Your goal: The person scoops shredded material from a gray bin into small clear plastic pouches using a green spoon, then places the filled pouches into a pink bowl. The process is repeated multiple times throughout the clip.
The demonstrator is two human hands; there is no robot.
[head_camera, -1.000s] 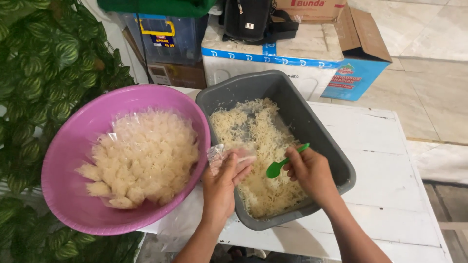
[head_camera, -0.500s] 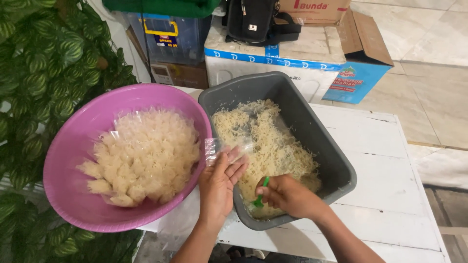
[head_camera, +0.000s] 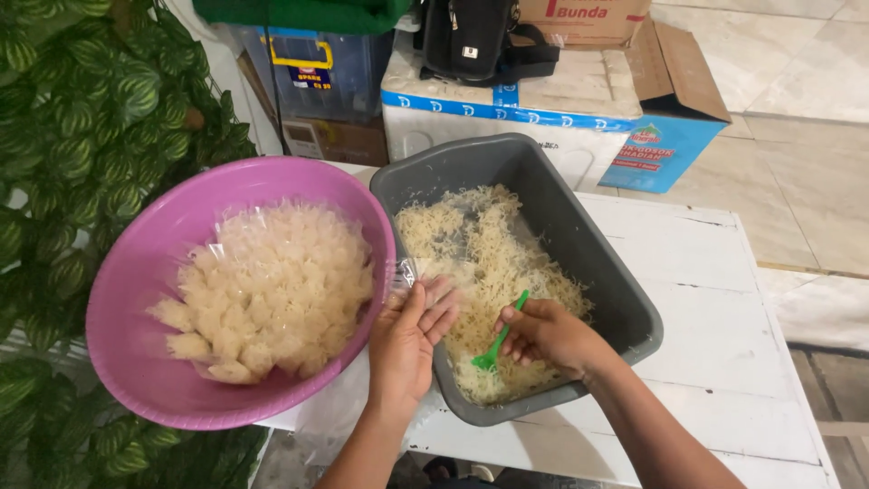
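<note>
While our right hand (head_camera: 543, 337) grips the green fork (head_camera: 496, 342), tines down in the noodles (head_camera: 489, 263) in the grey tub (head_camera: 625, 299), our left hand (head_camera: 409, 340) pinches a small clear bag (head_camera: 409, 276) open at the rim; we judge a forkful must lift into it.

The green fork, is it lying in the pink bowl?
No, the green fork is in the right hand, its tines down in the noodles inside the grey tub, not the pink bowl.
</note>
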